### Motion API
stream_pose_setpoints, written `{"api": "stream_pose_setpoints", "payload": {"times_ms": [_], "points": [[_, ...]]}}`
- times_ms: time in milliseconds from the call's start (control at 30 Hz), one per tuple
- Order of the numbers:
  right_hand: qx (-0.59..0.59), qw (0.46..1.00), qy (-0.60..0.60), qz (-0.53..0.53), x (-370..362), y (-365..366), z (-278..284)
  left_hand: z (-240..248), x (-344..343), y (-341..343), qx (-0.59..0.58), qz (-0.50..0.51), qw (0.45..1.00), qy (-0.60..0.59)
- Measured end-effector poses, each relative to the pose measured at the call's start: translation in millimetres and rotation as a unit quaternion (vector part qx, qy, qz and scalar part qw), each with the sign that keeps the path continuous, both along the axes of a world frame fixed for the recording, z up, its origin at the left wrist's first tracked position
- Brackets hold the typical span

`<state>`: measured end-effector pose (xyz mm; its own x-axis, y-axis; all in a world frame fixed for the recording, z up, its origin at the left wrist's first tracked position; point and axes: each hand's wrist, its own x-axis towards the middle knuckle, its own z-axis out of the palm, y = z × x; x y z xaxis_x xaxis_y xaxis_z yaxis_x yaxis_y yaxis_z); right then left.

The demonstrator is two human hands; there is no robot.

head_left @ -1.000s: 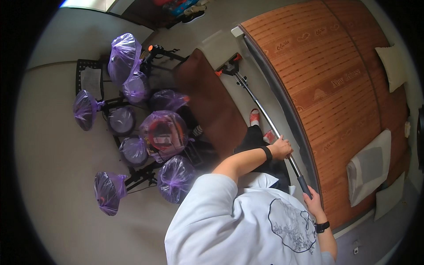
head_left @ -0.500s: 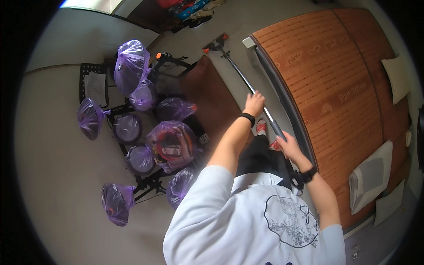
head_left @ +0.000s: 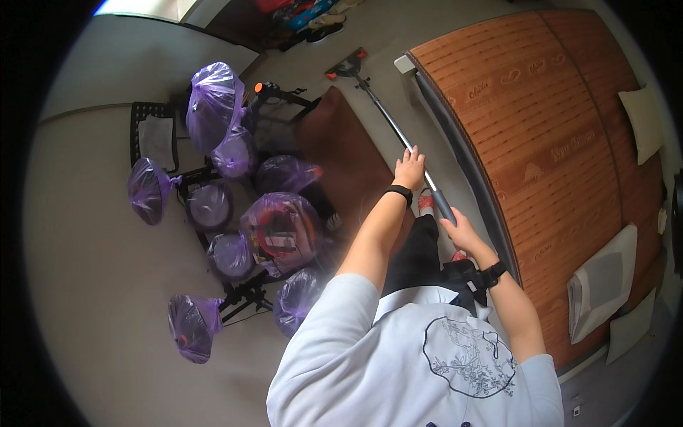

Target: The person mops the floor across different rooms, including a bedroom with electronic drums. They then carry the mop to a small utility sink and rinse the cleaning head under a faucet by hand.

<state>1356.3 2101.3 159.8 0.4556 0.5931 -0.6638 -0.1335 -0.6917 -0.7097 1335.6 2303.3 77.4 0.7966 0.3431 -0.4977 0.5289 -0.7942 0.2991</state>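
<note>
A long-handled floor mop [head_left: 390, 119] slants across the gap between the brown mat and the bed. Its wide black head [head_left: 347, 65] with orange ends rests on the floor at the far end. My left hand [head_left: 409, 171] is closed around the silver pole partway up, a black band on the wrist. Lower down, my right hand [head_left: 461, 233] wraps the end of the grey grip [head_left: 443, 206]; a black watch sits on that wrist. Below the grip, my feet in red slippers [head_left: 426, 203] show partly beside my dark trousers.
On the left stands a drum kit [head_left: 279, 235] wrapped in purple plastic bags, with a music stand [head_left: 154, 135] behind it. A bed [head_left: 526, 135] with a brown mat and pillows [head_left: 601, 285] lines the right side. Shoes [head_left: 326, 33] lie at the far end.
The mop head has slid slightly forward, away from me. My feet show farther apart, the right one lower in view. Both hands keep their hold on the pole.
</note>
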Motion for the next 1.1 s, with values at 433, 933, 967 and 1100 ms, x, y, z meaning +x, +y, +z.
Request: {"api": "stream_pose_setpoints", "payload": {"times_ms": [433, 933, 967, 1100], "points": [[-0.015, 0.998, 0.064, -0.007, -50.8, -139.3, 28.3, -7.9, -56.2, -131.2, -0.002, -0.058, 0.997, -0.06], [-0.079, 0.993, 0.077, -0.031, -119.3, -463.0, 100.5, 32.2, -130.1, -433.0, -0.064, -0.276, 0.956, -0.077], [-0.103, 0.989, 0.097, -0.045, -122.3, -473.2, 119.9, 41.0, -135.0, -445.8, -0.117, -0.277, 0.948, -0.106], [-0.147, 0.974, 0.136, -0.108, -139.9, -498.0, 152.3, 36.7, -142.0, -474.5, -0.194, -0.316, 0.92, -0.126]]}}
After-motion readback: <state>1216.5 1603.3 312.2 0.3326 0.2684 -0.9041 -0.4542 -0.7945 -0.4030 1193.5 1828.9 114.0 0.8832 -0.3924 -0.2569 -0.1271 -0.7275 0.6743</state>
